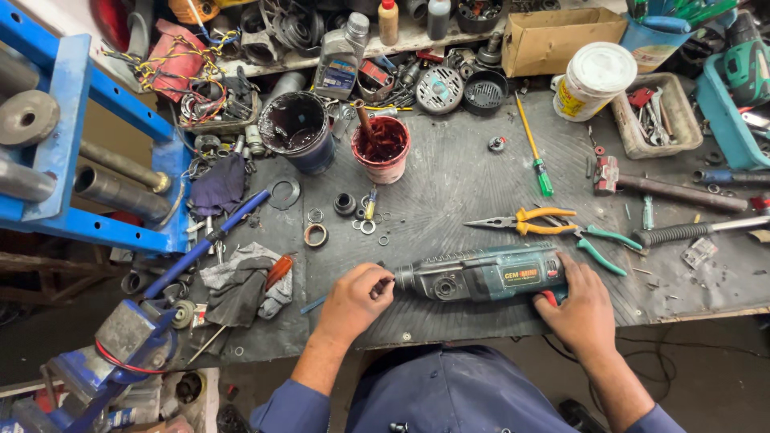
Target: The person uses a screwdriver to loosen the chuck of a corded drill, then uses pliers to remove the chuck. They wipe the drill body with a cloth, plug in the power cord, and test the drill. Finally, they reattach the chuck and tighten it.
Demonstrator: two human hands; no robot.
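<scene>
Blue sleeves at the bottom edge; left hand (353, 302) with fingers pinched on the nose of the drill (484, 275), lying flat at centre of the surface (449, 180). Right hand (581, 309) clamped over its rear grip. Probably working the chuck end; next calls for steady bracing. Pliers (525, 222) just above
</scene>
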